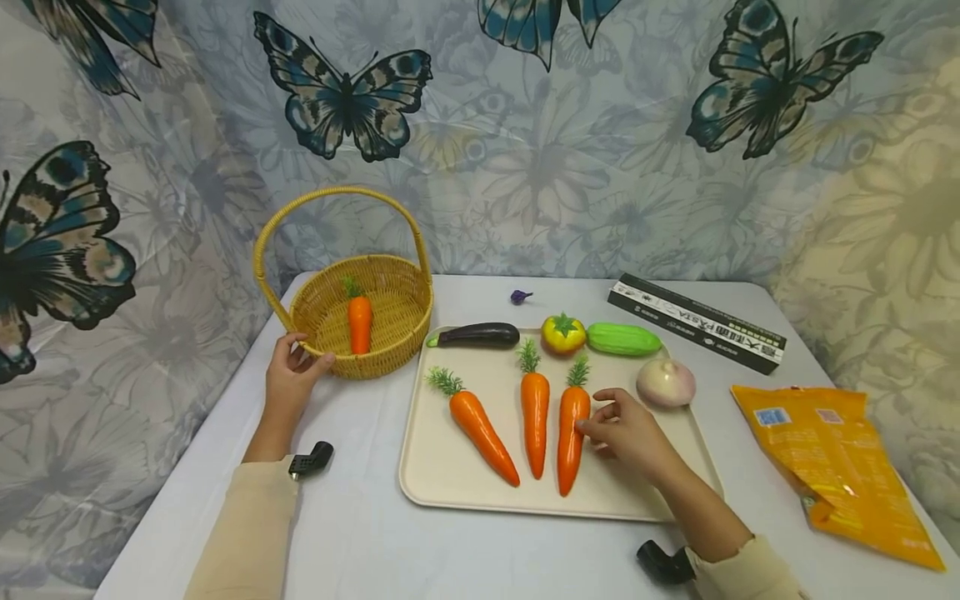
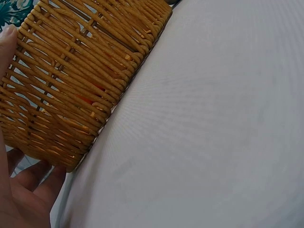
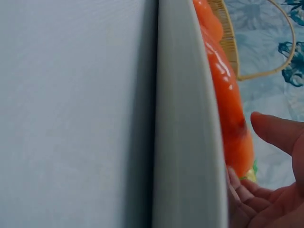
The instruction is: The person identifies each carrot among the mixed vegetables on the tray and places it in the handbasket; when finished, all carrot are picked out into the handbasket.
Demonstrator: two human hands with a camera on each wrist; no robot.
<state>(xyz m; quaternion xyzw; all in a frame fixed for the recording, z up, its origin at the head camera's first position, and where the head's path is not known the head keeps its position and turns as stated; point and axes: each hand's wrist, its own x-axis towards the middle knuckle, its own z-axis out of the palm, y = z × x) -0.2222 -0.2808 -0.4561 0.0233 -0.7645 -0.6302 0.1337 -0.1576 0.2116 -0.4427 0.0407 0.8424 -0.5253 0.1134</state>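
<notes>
My left hand (image 1: 291, 372) grips the near left side of a wicker basket (image 1: 386, 360), thumb at the rim and fingers against the weave. In the left wrist view the basket's woven wall (image 2: 80, 71) fills the upper left. One carrot (image 1: 361, 325) with a green top stands inside it. On the beige tray (image 1: 450, 492) lie three more carrots. My right hand (image 1: 626, 433) is at the rightmost carrot (image 1: 572, 433). In the right wrist view its thumb (image 3: 273, 130) stands apart from an orange carrot (image 3: 228, 99), with the other fingers low beside it.
Along the tray's far side lie an eggplant (image 1: 480, 335), a yellow tomato-like vegetable (image 1: 563, 335) and a green cucumber-like vegetable (image 1: 624, 339). An onion-like bulb (image 1: 666, 383) is on its right. Beyond are a small purple object (image 1: 520, 297), a black pasta box (image 1: 697, 325) and an orange bag (image 1: 840, 467).
</notes>
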